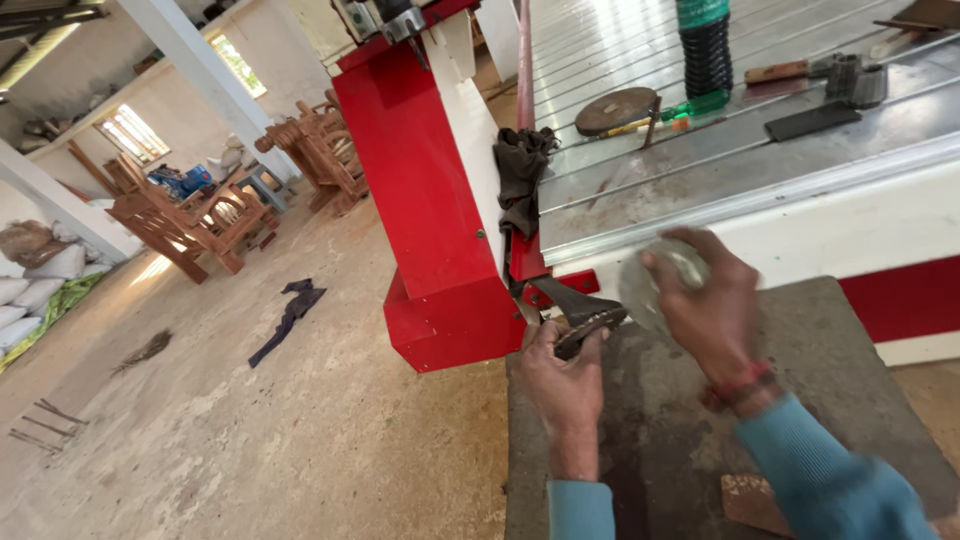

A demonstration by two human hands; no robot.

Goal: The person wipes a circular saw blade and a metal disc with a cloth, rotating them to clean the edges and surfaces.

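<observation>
Head view: the left hand is clenched around a dark tool at the grey slab's far edge, beside the red machine frame. The right hand pinches a pale disc just beside the tool. With only 1 fingertip grip, the disc could slip and drop onto the slab.

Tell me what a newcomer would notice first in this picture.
The red machine frame stands in the middle. Below it, the left hand holds a dark tool and the right hand a grey disc, above a dusty slab. Wooden chairs stand far left.
</observation>
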